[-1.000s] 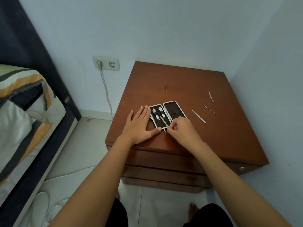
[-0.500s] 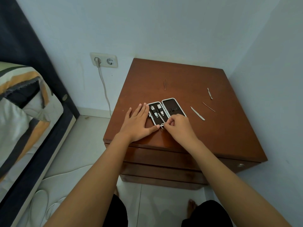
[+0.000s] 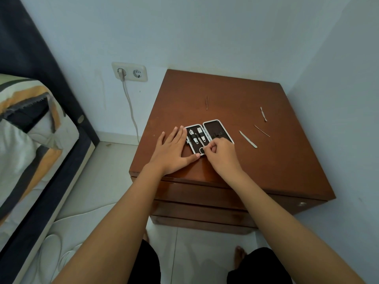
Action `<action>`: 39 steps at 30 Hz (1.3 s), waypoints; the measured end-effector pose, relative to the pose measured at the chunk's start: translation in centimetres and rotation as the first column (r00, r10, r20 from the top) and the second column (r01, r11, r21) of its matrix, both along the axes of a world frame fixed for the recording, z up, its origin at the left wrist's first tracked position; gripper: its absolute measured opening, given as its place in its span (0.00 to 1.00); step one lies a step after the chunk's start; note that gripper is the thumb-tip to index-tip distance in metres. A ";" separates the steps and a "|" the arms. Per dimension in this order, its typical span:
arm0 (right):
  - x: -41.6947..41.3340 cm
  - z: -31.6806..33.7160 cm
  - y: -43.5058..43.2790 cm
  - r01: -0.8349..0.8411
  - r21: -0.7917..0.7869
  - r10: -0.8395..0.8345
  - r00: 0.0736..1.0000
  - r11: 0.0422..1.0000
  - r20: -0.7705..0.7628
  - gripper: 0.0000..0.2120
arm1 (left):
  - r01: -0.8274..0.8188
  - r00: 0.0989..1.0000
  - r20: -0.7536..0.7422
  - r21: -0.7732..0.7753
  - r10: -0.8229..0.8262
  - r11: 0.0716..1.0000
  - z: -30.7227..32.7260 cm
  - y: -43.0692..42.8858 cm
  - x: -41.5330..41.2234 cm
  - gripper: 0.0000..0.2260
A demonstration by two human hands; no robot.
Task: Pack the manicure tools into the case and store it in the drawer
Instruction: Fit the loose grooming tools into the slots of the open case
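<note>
Right now my left hand [image 3: 171, 151] lies flat and open on the nightstand [image 3: 276, 160], fingers against the left edge of the open case [image 3: 208, 136], bracing it. My right hand [image 3: 222, 155] is curled, pinching the ringed handle of what I take for scissors [image 3: 202, 150] at the case's near edge. The case's left half holds tools; the right half looks empty. Next I'd guess comes the file [image 3: 247, 139], lying just right of the case, its long axis slanting away from me to the left. My right hand is nearer it.
</note>
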State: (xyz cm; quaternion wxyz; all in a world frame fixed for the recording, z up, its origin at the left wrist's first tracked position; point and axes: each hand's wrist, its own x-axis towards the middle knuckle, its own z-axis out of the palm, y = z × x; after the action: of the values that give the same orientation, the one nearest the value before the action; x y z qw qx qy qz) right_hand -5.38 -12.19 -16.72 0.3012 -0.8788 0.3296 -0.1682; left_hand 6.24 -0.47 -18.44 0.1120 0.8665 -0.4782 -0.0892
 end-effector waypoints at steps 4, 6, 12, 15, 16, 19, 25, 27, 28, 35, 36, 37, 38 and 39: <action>-0.5 -0.2 0.3 -0.067 -0.212 0.079 0.995 0.975 0.053 0.04 | 0.001 1.000 -0.004 -0.002 -0.001 1.000 -0.1 0.0 0.0 0.41; -1.4 -0.6 0.4 -0.128 -0.335 0.156 0.986 0.934 0.059 0.07 | 0.001 1.000 -0.005 -0.006 -0.001 1.000 -0.1 0.0 0.0 0.41; -1.8 -1.3 -0.3 -0.234 -0.441 0.255 0.967 0.867 -0.012 0.13 | 0.003 1.000 0.001 -0.014 -0.003 1.000 -0.2 0.0 0.0 0.41; -1.2 -1.0 -0.6 -0.263 -0.435 0.268 0.962 0.861 -0.049 0.13 | 0.003 1.000 0.005 -0.018 -0.003 1.000 -0.3 -0.1 0.1 0.41; -0.9 -0.8 -0.9 -0.262 -0.381 0.271 0.962 0.887 -0.031 0.13 | 0.005 1.000 0.007 -0.021 -0.005 1.000 -0.3 0.0 0.2 0.41; 0.3 0.9 -2.4 -0.163 -0.156 0.194 0.959 0.974 0.206 0.11 | 0.004 1.000 0.006 -0.042 -0.004 0.999 -0.4 0.1 0.1 0.42; 7.6 2.6 -7.8 -0.029 -0.060 0.036 0.993 0.998 0.116 0.11 | -0.016 0.999 0.039 -0.100 0.020 0.995 -0.7 -0.1 0.0 0.46; 10.0 1.9 -9.2 -0.032 -0.068 0.035 0.999 0.997 0.034 0.12 | -0.041 0.998 0.038 -0.141 0.047 0.989 -0.8 -0.2 -0.2 0.46; 10.9 1.6 -9.5 -0.029 -0.069 0.029 1.000 0.997 0.007 0.13 | -0.052 0.998 0.031 -0.156 0.057 0.986 -0.9 -0.3 -0.2 0.46; 12.3 0.7 -10.1 0.062 -0.124 -0.063 0.998 0.990 -0.009 0.07 | -0.073 0.997 0.003 -0.199 0.075 0.977 -0.9 -0.4 -0.4 0.45; 12.0 0.7 -10.1 0.061 -0.133 -0.062 0.998 0.989 -0.008 0.08 | -0.075 0.997 -0.001 -0.203 0.076 0.976 -0.9 -0.4 -0.4 0.45; 11.5 0.8 -10.1 0.050 -0.135 -0.054 0.998 0.990 -0.022 0.09 | -0.078 0.997 -0.007 -0.206 0.079 0.975 -0.8 -0.4 -0.4 0.45; 11.0 1.0 -10.1 0.036 -0.128 -0.040 0.999 0.991 -0.031 0.10 | -0.081 0.997 -0.012 -0.205 0.081 0.975 -0.7 -0.4 -0.5 0.45; 10.4 1.1 -10.1 0.022 -0.103 -0.024 0.999 0.994 -0.024 0.11 | -0.082 0.997 -0.016 -0.202 0.081 0.976 -0.6 -0.4 -0.5 0.45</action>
State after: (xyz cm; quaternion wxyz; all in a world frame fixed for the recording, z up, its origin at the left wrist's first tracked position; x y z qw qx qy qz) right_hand 5.04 -22.30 -15.58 0.2493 -0.8914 0.3343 -0.1774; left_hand 5.74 -0.85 -19.08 0.2050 0.8692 -0.4484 -0.0389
